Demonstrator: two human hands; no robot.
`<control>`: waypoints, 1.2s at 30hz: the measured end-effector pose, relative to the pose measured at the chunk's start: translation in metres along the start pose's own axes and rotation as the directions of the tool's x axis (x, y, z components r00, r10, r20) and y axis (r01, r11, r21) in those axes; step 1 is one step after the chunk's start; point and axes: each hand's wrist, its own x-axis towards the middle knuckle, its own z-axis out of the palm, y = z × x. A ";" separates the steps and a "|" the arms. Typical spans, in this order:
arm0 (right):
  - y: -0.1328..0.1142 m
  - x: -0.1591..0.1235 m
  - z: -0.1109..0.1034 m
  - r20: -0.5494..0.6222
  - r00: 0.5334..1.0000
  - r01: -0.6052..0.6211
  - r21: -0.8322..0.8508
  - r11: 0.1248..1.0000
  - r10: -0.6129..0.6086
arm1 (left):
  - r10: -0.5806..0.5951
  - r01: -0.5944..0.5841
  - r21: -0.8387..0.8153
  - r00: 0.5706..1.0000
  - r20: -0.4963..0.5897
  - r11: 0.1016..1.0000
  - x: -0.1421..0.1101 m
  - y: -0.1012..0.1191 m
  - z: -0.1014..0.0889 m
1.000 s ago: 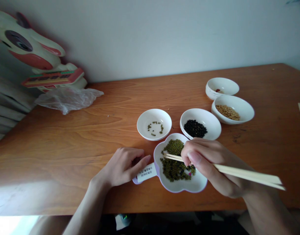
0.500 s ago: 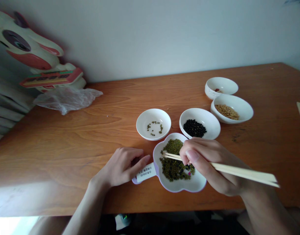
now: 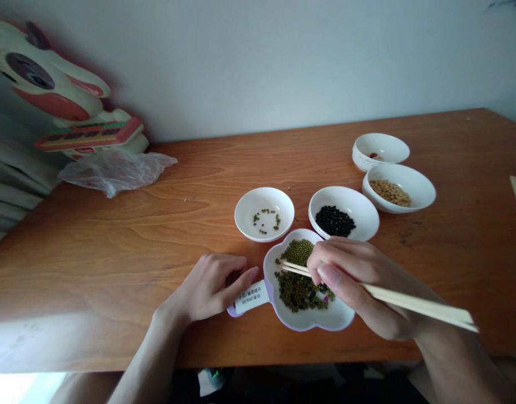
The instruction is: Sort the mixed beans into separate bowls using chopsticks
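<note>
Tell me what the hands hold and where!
The right hand holds pale, thin wooden chopsticks partway along, toward the tips. The left hand touches the handle of the white, purple-rimmed, flower-shaped dish; whether it grips is unclear.

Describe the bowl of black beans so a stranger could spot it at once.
On the wooden table, find the flower-shaped dish with the purple rim. The round bowl is white and sits just beyond that dish, slightly right. It alone among the round bowls holds a heap of black beans; the left bowl has scattered green beans, the right bowl tan ones.
</note>
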 end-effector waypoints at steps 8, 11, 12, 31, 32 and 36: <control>-0.002 -0.001 0.001 -0.009 1.000 0.005 -0.042 0.999 -0.005 | -0.009 0.009 -0.001 1.000 0.005 1.000 -0.001 0.000 0.000; 0.000 -0.001 0.003 -0.022 1.000 0.017 -0.048 0.999 -0.018 | -0.004 0.004 0.010 1.000 0.001 1.000 0.000 0.000 0.000; 0.000 0.000 0.003 -0.028 0.999 0.022 -0.046 0.999 -0.024 | 0.000 0.000 0.012 1.000 0.000 1.000 0.000 0.000 0.000; 0.002 -0.010 -0.001 0.005 0.999 -0.043 -0.116 0.992 0.044 | 0.026 -0.025 0.029 0.998 -0.050 0.999 0.001 0.003 0.002; 0.002 -0.011 -0.002 0.019 0.999 -0.044 -0.137 0.990 0.046 | 0.032 -0.030 0.032 0.998 -0.057 0.999 0.001 0.002 0.002; 0.003 -0.014 -0.005 0.036 0.999 -0.004 -0.205 0.979 0.012 | 0.066 -0.061 0.054 0.993 -0.097 0.997 0.003 0.001 0.003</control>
